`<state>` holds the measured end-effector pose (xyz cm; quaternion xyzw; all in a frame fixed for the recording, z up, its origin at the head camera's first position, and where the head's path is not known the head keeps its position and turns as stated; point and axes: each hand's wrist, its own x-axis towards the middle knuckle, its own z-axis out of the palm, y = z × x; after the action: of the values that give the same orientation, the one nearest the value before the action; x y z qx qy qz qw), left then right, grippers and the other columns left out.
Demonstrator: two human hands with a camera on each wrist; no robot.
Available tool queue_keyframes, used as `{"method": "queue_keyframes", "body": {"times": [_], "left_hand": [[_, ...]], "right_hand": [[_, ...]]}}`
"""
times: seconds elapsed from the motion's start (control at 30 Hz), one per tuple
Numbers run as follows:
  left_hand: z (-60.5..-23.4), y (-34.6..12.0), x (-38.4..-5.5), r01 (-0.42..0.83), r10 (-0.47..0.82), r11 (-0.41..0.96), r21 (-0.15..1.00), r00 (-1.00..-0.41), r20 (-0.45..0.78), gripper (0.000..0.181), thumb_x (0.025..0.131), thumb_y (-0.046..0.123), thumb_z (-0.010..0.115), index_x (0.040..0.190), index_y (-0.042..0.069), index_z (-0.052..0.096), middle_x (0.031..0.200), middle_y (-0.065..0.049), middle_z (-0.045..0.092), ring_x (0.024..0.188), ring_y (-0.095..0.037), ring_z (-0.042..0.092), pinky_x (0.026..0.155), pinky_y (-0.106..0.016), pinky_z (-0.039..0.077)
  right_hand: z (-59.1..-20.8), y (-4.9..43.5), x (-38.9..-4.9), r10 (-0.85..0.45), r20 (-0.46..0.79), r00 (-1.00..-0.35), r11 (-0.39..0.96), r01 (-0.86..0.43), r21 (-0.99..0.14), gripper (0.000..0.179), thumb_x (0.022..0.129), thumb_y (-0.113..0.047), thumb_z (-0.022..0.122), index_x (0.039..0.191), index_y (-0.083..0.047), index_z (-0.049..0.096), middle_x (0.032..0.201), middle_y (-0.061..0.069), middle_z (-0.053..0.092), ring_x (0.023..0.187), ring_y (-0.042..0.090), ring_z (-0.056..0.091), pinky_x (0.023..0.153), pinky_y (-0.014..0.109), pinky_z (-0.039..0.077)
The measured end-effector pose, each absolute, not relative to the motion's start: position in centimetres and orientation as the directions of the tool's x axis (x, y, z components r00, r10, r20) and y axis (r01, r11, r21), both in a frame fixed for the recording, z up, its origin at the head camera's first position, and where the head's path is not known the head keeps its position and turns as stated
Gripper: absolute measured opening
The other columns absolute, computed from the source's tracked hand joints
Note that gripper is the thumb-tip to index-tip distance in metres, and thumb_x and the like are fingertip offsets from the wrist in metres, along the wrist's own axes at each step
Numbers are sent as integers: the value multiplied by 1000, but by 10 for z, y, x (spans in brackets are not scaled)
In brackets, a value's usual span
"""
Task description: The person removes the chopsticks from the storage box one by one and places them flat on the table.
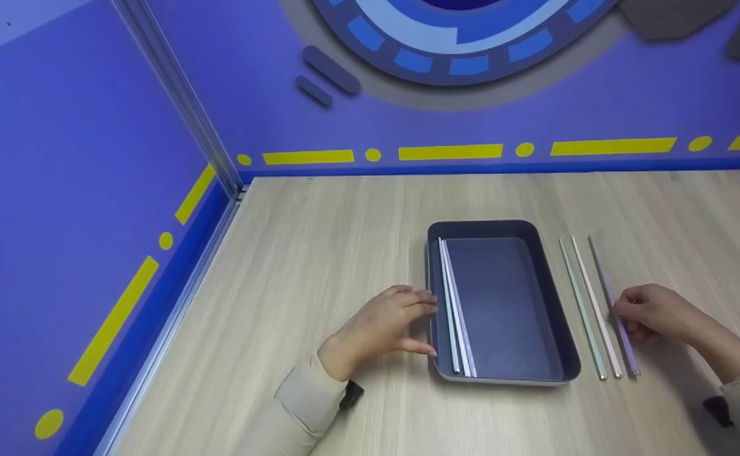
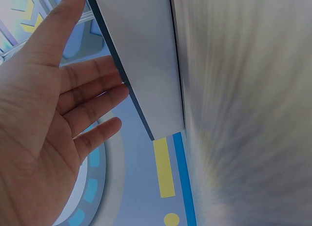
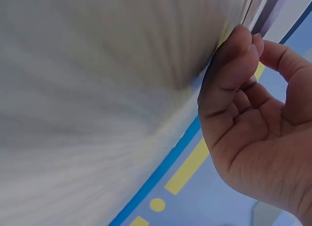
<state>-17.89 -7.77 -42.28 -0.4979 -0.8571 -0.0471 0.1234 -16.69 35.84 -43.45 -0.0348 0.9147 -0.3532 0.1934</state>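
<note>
My right hand (image 1: 654, 310) pinches a purple chopstick (image 1: 626, 348) near its middle, between thumb and curled fingers. In the right wrist view, the fingertips are down at the tabletop. Left of that chopstick lie a pale pink chopstick (image 1: 598, 310) and a green chopstick (image 1: 580, 304), roughly parallel on the table. A dark grey rectangular tray (image 1: 509, 297) stands between the hands. Inside, along its left wall, several thin chopsticks (image 1: 452, 329) rest close together, green and pale purple among them. My left hand (image 1: 386, 323) touches the tray's left rim with extended, spread fingers.
The pale wood table (image 1: 319, 253) runs back to a blue wall (image 1: 243, 76) with yellow markings. Another blue panel (image 1: 59, 209) stands along the left side, and a metal post (image 1: 180, 82) marks the corner.
</note>
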Motion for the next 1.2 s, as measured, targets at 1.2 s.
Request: {"method": "queue_keyframes", "body": {"times": [1.2], "left_hand": [[-424,-78,-180,869,847,491,-64,-459,266,68,75,63,66,118,10,67,126,-1,65,120,-12,58,108,-32,44]], "right_hand": [[-439,359,-168,-210,-358,-910,779,66,-624,21,92,-15,51,76,-2,55,63,-3,51,54,8,49,46,23,44]]}}
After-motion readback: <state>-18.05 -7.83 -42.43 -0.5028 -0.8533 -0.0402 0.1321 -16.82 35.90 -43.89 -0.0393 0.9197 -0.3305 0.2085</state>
